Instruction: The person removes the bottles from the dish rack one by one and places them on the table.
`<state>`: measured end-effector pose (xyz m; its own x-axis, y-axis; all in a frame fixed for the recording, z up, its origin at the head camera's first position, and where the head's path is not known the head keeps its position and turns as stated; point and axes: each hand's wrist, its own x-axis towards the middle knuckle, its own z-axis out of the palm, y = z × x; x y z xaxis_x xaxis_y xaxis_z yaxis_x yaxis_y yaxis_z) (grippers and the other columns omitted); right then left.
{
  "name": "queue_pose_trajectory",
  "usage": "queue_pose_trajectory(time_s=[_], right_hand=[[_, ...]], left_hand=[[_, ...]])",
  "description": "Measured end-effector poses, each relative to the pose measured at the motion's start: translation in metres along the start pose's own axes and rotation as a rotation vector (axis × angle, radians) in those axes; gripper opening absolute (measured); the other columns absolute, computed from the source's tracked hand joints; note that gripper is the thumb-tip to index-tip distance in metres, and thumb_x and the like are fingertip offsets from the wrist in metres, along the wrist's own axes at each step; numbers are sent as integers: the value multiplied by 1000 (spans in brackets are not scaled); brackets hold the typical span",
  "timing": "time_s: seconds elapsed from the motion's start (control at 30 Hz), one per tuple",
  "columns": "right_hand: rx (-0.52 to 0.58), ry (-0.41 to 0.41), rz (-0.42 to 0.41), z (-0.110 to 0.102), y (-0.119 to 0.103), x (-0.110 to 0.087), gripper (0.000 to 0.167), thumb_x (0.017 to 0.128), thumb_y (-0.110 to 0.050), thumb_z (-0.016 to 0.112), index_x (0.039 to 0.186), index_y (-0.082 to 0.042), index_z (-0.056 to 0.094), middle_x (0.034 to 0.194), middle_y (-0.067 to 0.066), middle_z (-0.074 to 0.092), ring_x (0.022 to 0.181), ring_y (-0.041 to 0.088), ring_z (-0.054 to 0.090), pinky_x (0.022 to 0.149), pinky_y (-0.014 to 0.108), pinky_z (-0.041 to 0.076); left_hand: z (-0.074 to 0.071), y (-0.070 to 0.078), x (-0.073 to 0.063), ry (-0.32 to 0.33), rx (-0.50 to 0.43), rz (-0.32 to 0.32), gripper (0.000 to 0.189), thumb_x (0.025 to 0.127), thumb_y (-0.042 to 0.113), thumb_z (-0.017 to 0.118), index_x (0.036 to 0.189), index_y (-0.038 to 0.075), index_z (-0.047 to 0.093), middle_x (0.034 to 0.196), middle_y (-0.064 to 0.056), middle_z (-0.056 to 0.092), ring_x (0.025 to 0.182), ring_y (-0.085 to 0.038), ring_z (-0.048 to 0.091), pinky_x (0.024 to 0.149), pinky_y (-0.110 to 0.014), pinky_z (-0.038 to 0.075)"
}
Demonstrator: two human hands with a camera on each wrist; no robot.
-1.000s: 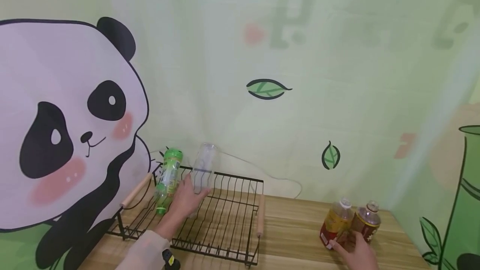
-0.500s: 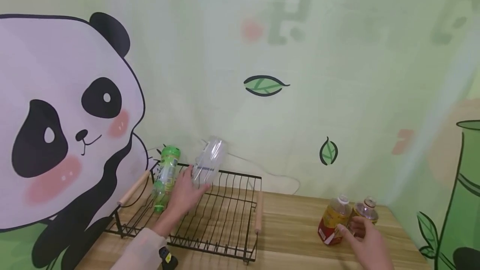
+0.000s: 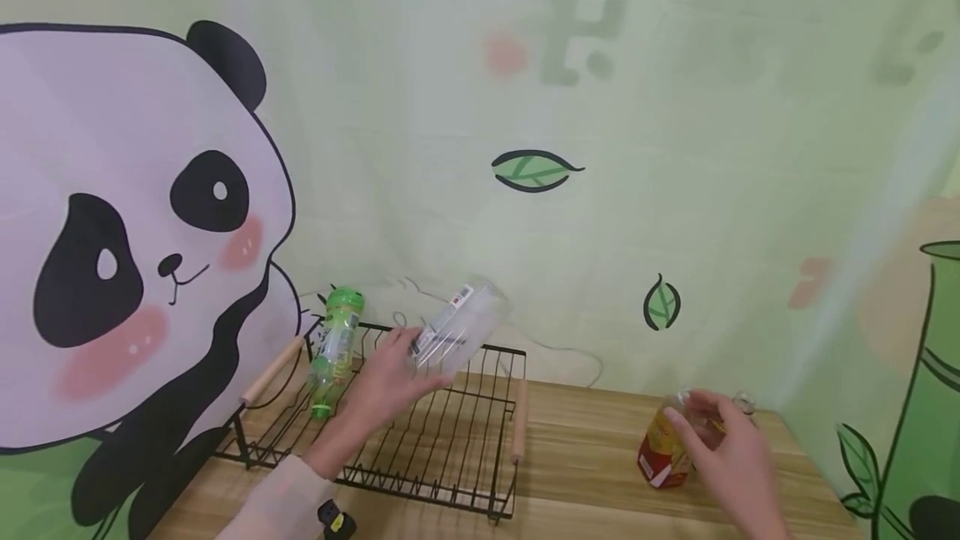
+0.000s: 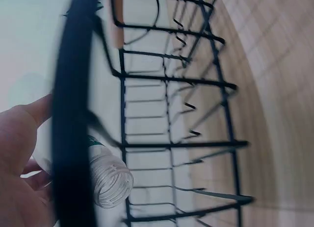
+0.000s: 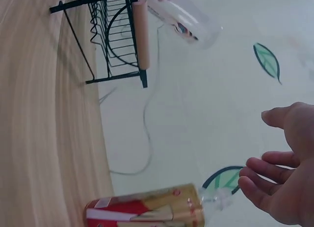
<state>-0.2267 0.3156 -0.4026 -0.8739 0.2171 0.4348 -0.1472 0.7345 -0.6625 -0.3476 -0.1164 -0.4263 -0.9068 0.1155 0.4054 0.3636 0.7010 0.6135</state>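
Note:
My left hand (image 3: 393, 377) grips a clear plastic bottle (image 3: 467, 325) over the back of the black wire rack (image 3: 516, 498). The bottle tilts, its base up to the right; in the left wrist view its uncapped mouth (image 4: 114, 183) shows beyond a rack bar. My right hand (image 3: 731, 452) is raised in front of two bottles, fingers loosely bent and nothing in them. Nearest it stands a red and yellow labelled bottle (image 3: 660, 458), also seen in the right wrist view. The second bottle (image 3: 744, 402) is mostly hidden behind this hand; only its top shows.
A green-capped bottle (image 3: 336, 348) leans upside down in the rack's left side. Wooden handles (image 3: 519, 423) flank the rack. A small black object with a yellow mark (image 3: 335, 519) lies at its front. The wooden table (image 3: 585, 457) meets a printed backdrop, with a thin cable behind.
My left hand has moved slightly right, tipping the clear bottle from near upright to a rightward slant. My right hand has left the space low by the two bottles and risen to their neck height.

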Motion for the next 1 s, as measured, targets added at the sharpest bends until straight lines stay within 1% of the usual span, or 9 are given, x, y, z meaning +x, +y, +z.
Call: queue_pose_trajectory(time_s=[0.13,0.23,0.37,0.57,0.63,0.73,0.8,0.9,1.0], right_hand=[[16,9,-74,3,-14,1,55,100,-43,74,136,-2,62,129,19,69,111,37,71,82,16,56],[42,24,-133,4,-27,3,53,99,-40,76,136,-6,63,130,16,69,112,35,71,85,5,47],[47,64,-249,8,-43,6,50,97,-32,81,136,-5,63,130,12,70,116,31,68,92,3,43],[41,115,-408,16,-55,13,53,91,-22,87,135,-3,64,130,9,70,117,27,66,96,8,44],[44,121,-442,17,-57,16,53,89,-19,88,134,-2,65,130,9,70,117,27,66,97,9,45],[52,115,-469,20,-60,18,55,87,-18,90,134,-4,65,131,7,70,119,27,66,98,12,47],[63,100,-474,22,-61,19,58,86,-18,91,136,-6,65,133,6,69,121,26,65,99,19,50],[70,66,-485,26,-63,20,65,83,-21,94,139,-8,64,137,5,67,122,28,64,98,34,54],[70,25,-501,31,-64,21,71,80,-23,96,141,-7,62,141,8,65,125,32,62,100,49,54]], left_hand=[[-1,21,-2,-19,75,89,94,78,50,94,152,8,54,134,-5,63,106,-21,66,84,-39,61],[-1,36,-3,-38,124,155,96,77,51,94,153,9,54,136,-5,62,108,-19,65,85,-34,61],[-1,52,-5,-55,191,242,94,79,54,91,154,11,53,138,-5,61,110,-18,64,87,-33,61],[2,66,-10,-73,273,344,92,79,51,92,153,10,54,142,-5,60,123,-21,61,99,-38,58],[4,70,-11,-88,288,367,94,79,51,92,153,9,53,144,-5,60,126,-22,60,102,-39,56],[5,76,-13,-107,306,401,96,79,51,92,154,7,51,145,-7,59,127,-22,59,103,-38,56],[6,80,-13,-118,314,412,95,79,48,92,155,7,51,146,-8,59,128,-22,59,103,-37,56],[6,86,-13,-139,303,409,93,80,41,93,155,6,50,146,-8,58,128,-22,59,104,-38,55],[9,91,-15,-176,276,404,92,81,35,93,156,7,48,147,-8,57,128,-21,58,106,-38,54]])
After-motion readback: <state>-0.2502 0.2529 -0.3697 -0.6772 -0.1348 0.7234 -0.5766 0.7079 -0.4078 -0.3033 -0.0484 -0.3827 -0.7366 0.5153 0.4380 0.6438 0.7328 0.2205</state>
